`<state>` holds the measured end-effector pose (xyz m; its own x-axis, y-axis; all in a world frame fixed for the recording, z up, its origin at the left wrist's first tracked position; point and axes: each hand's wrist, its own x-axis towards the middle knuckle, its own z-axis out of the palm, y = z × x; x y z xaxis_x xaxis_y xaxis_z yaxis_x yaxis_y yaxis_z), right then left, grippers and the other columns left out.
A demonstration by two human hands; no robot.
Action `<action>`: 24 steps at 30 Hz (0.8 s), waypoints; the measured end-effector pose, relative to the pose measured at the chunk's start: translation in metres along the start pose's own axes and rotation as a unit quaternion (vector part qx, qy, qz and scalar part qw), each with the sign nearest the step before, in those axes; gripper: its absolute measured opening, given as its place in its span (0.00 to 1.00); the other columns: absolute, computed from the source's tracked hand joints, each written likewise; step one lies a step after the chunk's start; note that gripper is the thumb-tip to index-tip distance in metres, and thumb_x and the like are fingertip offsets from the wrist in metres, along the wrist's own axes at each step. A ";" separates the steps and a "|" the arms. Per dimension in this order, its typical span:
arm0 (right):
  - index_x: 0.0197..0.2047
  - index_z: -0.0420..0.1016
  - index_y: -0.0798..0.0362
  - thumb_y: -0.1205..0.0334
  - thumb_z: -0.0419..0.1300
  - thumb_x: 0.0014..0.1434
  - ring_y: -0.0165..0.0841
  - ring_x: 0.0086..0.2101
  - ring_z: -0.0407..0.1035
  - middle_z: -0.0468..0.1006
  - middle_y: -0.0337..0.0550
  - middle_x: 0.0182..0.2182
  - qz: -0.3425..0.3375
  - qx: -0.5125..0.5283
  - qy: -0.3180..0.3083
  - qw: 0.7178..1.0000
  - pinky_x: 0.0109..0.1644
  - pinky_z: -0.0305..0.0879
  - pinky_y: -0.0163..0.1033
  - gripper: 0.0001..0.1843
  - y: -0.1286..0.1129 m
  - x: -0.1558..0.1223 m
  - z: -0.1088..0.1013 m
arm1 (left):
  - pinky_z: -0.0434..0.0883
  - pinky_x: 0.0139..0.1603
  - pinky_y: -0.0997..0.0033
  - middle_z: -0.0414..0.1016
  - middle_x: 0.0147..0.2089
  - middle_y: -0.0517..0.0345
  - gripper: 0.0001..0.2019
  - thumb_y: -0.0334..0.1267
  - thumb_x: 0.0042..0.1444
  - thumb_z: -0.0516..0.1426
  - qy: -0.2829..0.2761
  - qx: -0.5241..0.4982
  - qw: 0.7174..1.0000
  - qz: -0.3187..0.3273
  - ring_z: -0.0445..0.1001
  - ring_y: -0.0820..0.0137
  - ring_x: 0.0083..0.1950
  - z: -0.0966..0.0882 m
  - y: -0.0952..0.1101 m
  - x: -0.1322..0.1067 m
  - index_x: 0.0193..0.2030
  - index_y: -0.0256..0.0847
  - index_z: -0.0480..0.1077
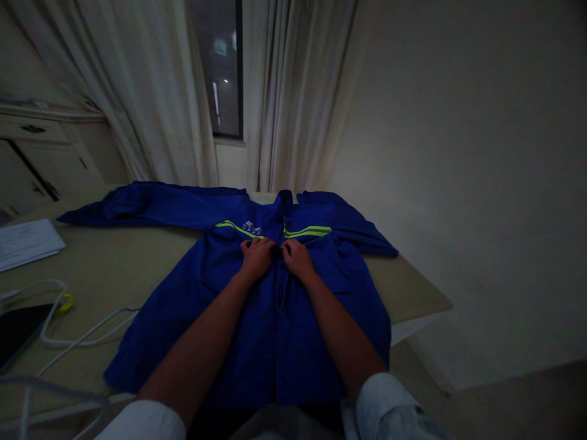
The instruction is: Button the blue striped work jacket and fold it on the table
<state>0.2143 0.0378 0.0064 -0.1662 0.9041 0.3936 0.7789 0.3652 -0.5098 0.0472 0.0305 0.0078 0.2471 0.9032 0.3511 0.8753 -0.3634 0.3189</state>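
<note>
A blue work jacket (275,342) lies spread flat on a beige table (110,269), its front facing up and its collar at the far side. Neon yellow-green reflective stripes cross the chest, and a small white emblem (252,227) sits on the chest left of the collar. My left hand (257,258) and my right hand (298,258) rest side by side just below the collar, fingers curled on the fabric at either side of the centre opening. The sleeves stretch out to either side, with folds along them.
Papers (27,243) and a black tablet (18,330) lie at the table's left, with white cables (77,333) looped nearby. The table's corner (426,302) ends at the right above the floor. White curtains (279,91) and a dark window (220,67) stand behind it.
</note>
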 end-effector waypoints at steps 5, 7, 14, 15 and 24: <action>0.45 0.78 0.52 0.60 0.58 0.67 0.37 0.44 0.74 0.81 0.47 0.46 -0.012 -0.129 0.005 0.992 0.49 0.65 0.38 0.09 -0.015 -0.007 -0.005 | 0.54 0.59 0.46 0.79 0.52 0.49 0.15 0.34 0.66 0.50 0.007 0.002 1.000 0.008 0.69 0.54 0.58 -0.001 0.002 -0.002 0.51 0.49 0.77; 0.44 0.79 0.52 0.59 0.59 0.66 0.38 0.43 0.74 0.81 0.48 0.45 -0.025 -0.159 0.006 0.987 0.49 0.64 0.39 0.09 -0.018 -0.006 -0.006 | 0.54 0.59 0.46 0.79 0.51 0.49 0.14 0.34 0.66 0.50 0.009 0.007 1.000 0.016 0.69 0.54 0.58 -0.004 0.005 -0.003 0.49 0.48 0.77; 0.41 0.78 0.53 0.61 0.58 0.66 0.43 0.44 0.72 0.81 0.54 0.42 -0.021 -0.210 0.020 0.977 0.48 0.62 0.44 0.08 -0.025 -0.003 -0.005 | 0.52 0.60 0.47 0.79 0.49 0.48 0.11 0.35 0.65 0.52 0.008 0.027 0.999 0.034 0.69 0.55 0.58 -0.010 0.011 -0.006 0.44 0.45 0.77; 0.41 0.78 0.53 0.61 0.58 0.66 0.43 0.44 0.72 0.80 0.54 0.42 -0.018 -0.209 0.018 0.978 0.48 0.61 0.45 0.08 -0.025 -0.003 -0.005 | 0.52 0.60 0.47 0.79 0.49 0.47 0.11 0.35 0.65 0.52 0.010 0.028 0.999 0.035 0.69 0.55 0.58 -0.009 0.011 -0.006 0.43 0.45 0.77; 0.44 0.77 0.54 0.61 0.57 0.67 0.44 0.47 0.71 0.80 0.55 0.44 -0.010 -0.224 0.003 0.974 0.50 0.60 0.46 0.09 -0.026 -0.005 -0.003 | 0.54 0.58 0.47 0.79 0.48 0.47 0.12 0.33 0.65 0.51 0.006 0.035 0.999 0.040 0.69 0.53 0.57 -0.003 0.012 -0.005 0.45 0.44 0.76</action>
<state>0.1968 0.0232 0.0201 -0.1819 0.8957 0.4058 0.9617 0.2481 -0.1166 0.0547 0.0207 0.0127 0.3129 0.8685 0.3844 0.8801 -0.4173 0.2265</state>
